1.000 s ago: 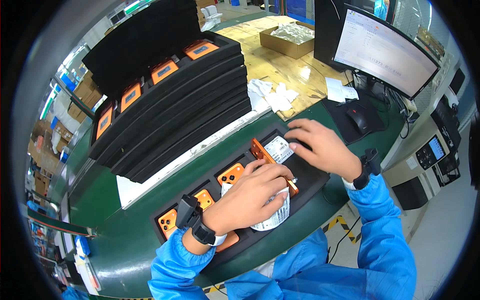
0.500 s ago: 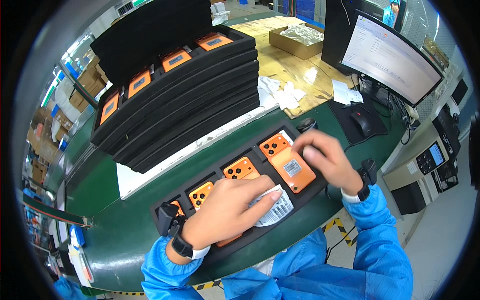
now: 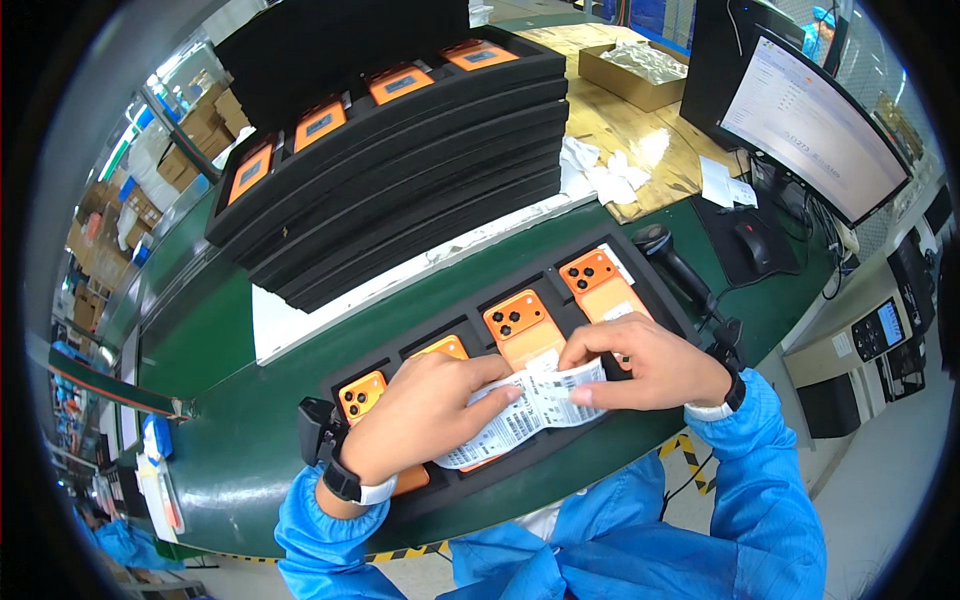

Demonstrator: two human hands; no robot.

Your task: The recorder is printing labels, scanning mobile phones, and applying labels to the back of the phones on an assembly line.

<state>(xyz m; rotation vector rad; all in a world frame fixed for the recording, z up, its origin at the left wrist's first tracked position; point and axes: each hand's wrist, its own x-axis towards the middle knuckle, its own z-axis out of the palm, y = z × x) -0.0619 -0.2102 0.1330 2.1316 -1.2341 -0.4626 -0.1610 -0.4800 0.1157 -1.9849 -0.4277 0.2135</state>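
Between my two hands stretches a white printed label sheet [image 3: 500, 430], bent in the middle. My left hand [image 3: 420, 405] pinches its left part between thumb and fingers. At the right end, my right hand [image 3: 655, 365] grips the sheet with thumb and fingertips. Beneath them lies a black foam tray [image 3: 655, 300] with several orange phones in its slots, camera side up. The far-right phone [image 3: 590, 275] and the phone beside it [image 3: 517, 318] are partly covered by my right hand and the sheet. My left hand hides much of the two left phones.
Behind the tray rises a stack of black foam trays [image 3: 420, 170], more orange phones in the top one. A handheld scanner [image 3: 680, 265] lies right of my tray. Further right are a mouse [image 3: 752, 245], a monitor [image 3: 815, 125] and a label printer [image 3: 860, 345].
My right hand has moved from beside the far-right phone to the sheet's right end and taken hold of it. The sheet is now spread wider between both hands. The view has shifted slightly.
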